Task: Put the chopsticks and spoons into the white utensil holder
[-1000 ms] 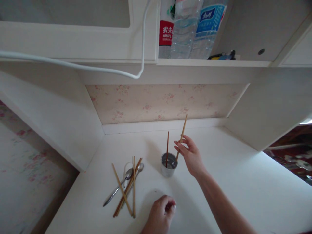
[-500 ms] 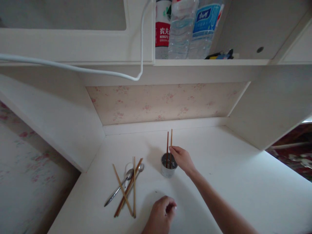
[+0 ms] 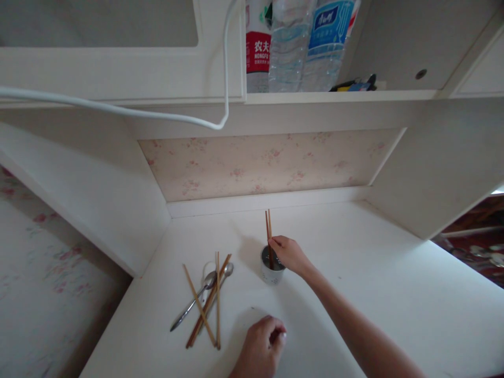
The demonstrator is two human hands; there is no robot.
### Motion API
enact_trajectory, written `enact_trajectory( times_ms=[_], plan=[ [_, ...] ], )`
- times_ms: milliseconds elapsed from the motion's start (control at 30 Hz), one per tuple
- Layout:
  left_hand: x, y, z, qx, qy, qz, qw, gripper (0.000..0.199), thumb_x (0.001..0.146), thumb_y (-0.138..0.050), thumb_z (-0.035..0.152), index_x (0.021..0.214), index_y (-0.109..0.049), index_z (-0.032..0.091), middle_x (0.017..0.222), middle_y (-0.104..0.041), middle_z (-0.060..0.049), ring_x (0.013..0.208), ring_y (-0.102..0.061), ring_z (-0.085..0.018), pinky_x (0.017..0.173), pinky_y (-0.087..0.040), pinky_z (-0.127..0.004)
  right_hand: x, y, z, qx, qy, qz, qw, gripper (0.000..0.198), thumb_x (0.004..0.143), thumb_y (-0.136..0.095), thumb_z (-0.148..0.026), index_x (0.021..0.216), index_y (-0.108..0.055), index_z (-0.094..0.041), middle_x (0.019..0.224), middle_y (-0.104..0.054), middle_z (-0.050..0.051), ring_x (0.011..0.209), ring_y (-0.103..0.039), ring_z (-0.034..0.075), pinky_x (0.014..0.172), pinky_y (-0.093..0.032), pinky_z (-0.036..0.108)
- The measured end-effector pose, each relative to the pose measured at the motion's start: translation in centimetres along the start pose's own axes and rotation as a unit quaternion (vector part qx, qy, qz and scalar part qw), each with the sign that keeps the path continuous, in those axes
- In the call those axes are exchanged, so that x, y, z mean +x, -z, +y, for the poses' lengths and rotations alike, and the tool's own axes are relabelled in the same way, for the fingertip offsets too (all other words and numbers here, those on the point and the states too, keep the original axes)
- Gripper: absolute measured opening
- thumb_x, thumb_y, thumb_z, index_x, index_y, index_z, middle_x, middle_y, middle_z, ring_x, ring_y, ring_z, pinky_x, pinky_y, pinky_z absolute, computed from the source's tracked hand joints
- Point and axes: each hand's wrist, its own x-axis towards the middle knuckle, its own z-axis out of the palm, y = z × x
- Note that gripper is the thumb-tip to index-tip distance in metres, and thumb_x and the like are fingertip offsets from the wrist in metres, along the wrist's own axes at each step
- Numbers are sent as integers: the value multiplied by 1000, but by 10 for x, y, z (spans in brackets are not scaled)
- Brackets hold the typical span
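My right hand pinches a light wooden chopstick partway up, its lower end down inside a small pale cup with a dark interior. A darker chopstick stands in the same cup, close against the light one; whether my fingers also touch it I cannot tell. My left hand rests near the front of the white table, fingers curled in with nothing visible in them. Left of it lie crossed chopsticks, a metal spoon and a second spoon.
A white ring-like piece lies partly under the pile on the white tabletop. White side panels flank the table. Overhead, a shelf holds plastic bottles, and a white cable hangs in front of the cabinet.
The light chopstick in my right hand has shifted slightly left and now nearly meets the dark one, which leans a little more left. My left hand has stayed in place.
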Motion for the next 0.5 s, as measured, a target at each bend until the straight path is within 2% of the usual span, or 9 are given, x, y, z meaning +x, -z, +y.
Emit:
enact_trajectory(
  times_ms=[133,267,400,500],
  plan=[
    [0,1,2,3,3,-1,1000,18,83,-51,17,90,-68,17,85,-68,-4,78,-61,-15,69,-42,-22,-2,-3,6,13,19,-29,999,36,95,-41,-35,76,-68,-20,78,-69,4,72,-62,19,65,-40,26],
    [0,2,3,0,4,0,1000,19,83,-51,16,90,-68,17,85,-68,-4,78,-61,-15,68,-41,-22,-6,-2,13,39,35,-44,998,38,97,-37,-39,89,-70,-21,83,-71,4,76,-63,19,69,-44,27],
    [0,1,2,2,3,-1,1000,19,83,-51,16,90,-68,17,83,-68,-4,76,-60,-15,67,-41,-22,-10,-2,22,67,42,-42,996,39,97,-37,-42,113,-67,-22,107,-72,6,99,-65,22,87,-46,32],
    [1,0,2,4,3,-3,1000,19,82,-51,15,89,-68,17,83,-68,-4,76,-60,-15,67,-41,-22,-16,-3,28,85,36,-32,995,39,97,-39,-42,117,-67,-24,116,-70,5,108,-63,24,94,-45,35]
  ],
)
